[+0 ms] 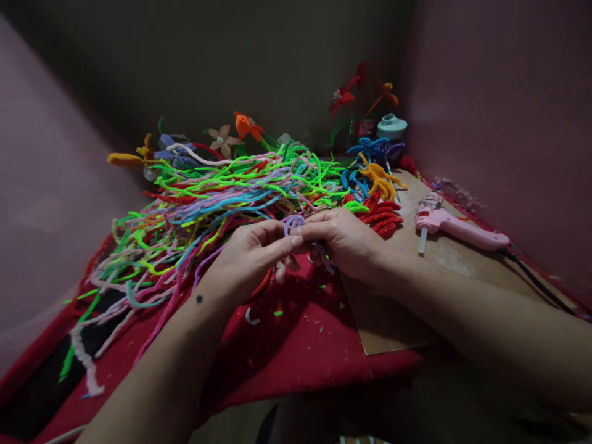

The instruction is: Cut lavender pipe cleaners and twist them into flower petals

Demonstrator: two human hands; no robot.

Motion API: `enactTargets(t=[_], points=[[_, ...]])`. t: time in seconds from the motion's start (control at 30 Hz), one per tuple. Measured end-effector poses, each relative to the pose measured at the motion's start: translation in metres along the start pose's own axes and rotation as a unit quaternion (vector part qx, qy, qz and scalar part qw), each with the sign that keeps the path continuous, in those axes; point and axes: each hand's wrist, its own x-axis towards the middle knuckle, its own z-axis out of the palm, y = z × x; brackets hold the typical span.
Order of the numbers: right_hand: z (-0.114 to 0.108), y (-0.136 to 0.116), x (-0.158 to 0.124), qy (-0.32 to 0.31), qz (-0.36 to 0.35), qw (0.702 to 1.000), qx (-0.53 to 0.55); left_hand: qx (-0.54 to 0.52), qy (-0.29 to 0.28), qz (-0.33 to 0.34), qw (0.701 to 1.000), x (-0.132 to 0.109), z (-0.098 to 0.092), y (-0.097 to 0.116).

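Note:
Both my hands meet over the front of a red cloth, pinching a lavender pipe cleaner (295, 223) bent into small loops. My left hand (252, 250) grips it from the left, thumb and forefinger closed at the loops. From the right, my right hand (345, 240) closes its thumb and forefinger on the same piece. A lavender end hangs below the right fingers. Just behind the hands lies a large heap of pipe cleaners (231, 185) in green, pink, blue, red and other colours. Bent red pipe cleaner pieces (382, 216) rest beyond my right hand.
A pink glue gun (457, 228) lies on a brown board (407, 327) at the right, its black cord (536, 280) trailing off. Orange loops (379, 179) and blue pieces (370, 148) sit behind. Pipe-cleaner flowers (247, 126) and a pale teal container (391, 126) stand at the back. Scraps dot the red cloth (296, 345).

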Motion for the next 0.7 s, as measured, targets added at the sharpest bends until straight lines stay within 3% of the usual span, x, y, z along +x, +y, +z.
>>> enactTargets(t=[0.13, 0.33, 0.5, 0.7], points=[[0.001, -0.001, 0.003, 0.014, 0.038, 0.996, 0.076, 0.100, 0.030, 0.035, 0.994, -0.002, 0.001, 0.001], [0.002, -0.004, 0.003, 0.021, 0.039, 0.991, 0.129, 0.033, -0.066, -0.016, 0.997, -0.005, -0.009, 0.005], [0.001, -0.005, 0.002, 0.021, 0.108, 0.983, 0.150, 0.093, -0.066, -0.006, 0.993, -0.003, -0.009, 0.005], [0.001, -0.001, 0.004, 0.000, 0.054, 0.991, 0.119, 0.176, -0.065, 0.076, 0.979, -0.002, -0.006, 0.000]])
